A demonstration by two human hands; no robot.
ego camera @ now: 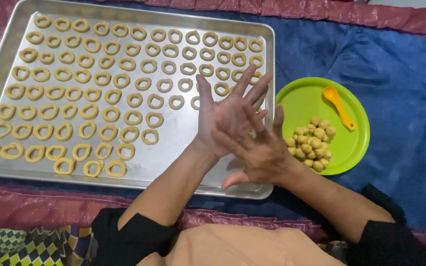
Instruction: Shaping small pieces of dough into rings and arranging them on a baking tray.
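Your left hand (225, 116) and right hand (257, 148) press flat, palm to palm, over the tray (183, 133); whether dough sits in that grip I cannot tell, so roll evenly.

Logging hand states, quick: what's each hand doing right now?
Left hand: open, fingers spread, palm against the right hand; whether dough lies between cannot be told.
Right hand: open, flat across the left palm.

A single head-worn camera looks steeply down from just above the person's chest, close over a metal baking tray (173, 143) at left and a green plate (301, 101) at right. It faces forward, away from the body, across a blue cloth (385, 64). No second view overlaps it.
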